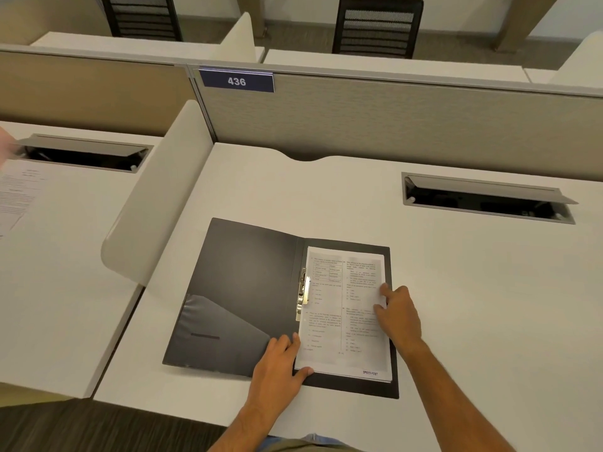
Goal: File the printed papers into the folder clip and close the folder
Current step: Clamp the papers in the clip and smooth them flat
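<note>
A dark grey folder (241,288) lies open on the white desk. A stack of printed papers (332,321) rests on its right half, left edge against the metal clip (303,293) at the spine. My left hand (277,363) holds the stack's lower left corner, thumb under the bottom edge and fingers on the left edge. My right hand (396,313) presses flat on the right side of the top sheet. I cannot tell whether the clip lever is clamped on the sheets.
A cable box with a raised lid (486,199) sits at the desk's back right. A beige divider (153,203) separates the neighbouring desk, where more printed sheets (16,194) lie. A partition with plate 436 (236,80) stands behind.
</note>
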Tool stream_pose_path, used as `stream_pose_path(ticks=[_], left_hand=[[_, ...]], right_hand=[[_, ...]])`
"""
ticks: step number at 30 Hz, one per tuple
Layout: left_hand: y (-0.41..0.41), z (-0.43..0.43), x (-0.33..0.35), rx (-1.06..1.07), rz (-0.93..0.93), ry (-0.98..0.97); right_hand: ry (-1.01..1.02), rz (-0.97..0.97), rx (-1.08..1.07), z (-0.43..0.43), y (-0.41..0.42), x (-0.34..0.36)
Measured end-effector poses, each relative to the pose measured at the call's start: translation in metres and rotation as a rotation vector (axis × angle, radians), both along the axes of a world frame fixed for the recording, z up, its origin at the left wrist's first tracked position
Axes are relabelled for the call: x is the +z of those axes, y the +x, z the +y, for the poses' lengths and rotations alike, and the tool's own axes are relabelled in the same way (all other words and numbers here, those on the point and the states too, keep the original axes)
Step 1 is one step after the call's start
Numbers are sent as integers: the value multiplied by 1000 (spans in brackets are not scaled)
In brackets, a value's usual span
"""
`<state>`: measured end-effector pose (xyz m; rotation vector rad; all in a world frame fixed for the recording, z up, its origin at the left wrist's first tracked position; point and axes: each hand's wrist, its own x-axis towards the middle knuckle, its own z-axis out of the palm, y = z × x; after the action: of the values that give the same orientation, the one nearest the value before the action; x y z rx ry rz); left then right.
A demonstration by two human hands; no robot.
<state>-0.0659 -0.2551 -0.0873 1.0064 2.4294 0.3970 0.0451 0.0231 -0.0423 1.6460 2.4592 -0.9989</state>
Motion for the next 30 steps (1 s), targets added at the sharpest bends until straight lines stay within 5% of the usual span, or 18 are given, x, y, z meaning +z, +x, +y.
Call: stream_pose_path(ticks=[14,23,30], left_hand=[[-1,0,11,19,-45,54],[-6,8,16,-52,91,17],[-14,20,12,-52,97,-70]], right_hand=[[48,-147,125,-13,-1,23],[112,-192,136,-8,0,32],[206,-190,401,-56,-17,40]])
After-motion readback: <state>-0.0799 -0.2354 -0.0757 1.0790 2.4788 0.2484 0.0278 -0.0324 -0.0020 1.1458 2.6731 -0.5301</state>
